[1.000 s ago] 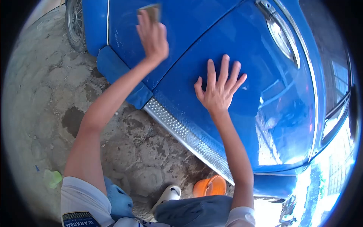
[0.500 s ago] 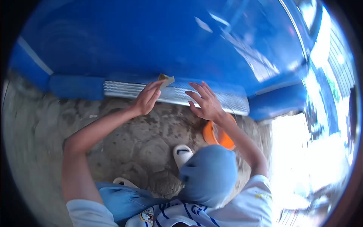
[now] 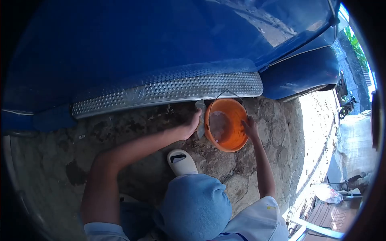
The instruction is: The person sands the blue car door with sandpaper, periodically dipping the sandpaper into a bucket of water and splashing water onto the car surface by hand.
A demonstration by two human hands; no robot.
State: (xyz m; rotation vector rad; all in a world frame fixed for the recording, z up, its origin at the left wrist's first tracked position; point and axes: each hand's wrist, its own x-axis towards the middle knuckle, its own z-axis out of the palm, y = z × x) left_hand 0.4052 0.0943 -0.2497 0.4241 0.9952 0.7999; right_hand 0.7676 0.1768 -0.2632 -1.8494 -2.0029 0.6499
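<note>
An orange bucket with a thin wire handle stands on the stone ground, with cloudy liquid inside. My right hand grips its right rim, fingers bent over the edge. On the bucket's left side, my left hand holds a thin greyish sheet, pinched between thumb and fingers. Just beyond the bucket runs a silver dimpled step along the bottom of a blue vehicle panel.
My knee in light blue denim and a white sandal are below the bucket. A blue fender juts out at the right. Farther right are a plastic bag and a slatted bench.
Both hands have gone from near the step to the bucket. The right hand has taken hold of its rim; the left still has the sheet. The view has shifted right.
</note>
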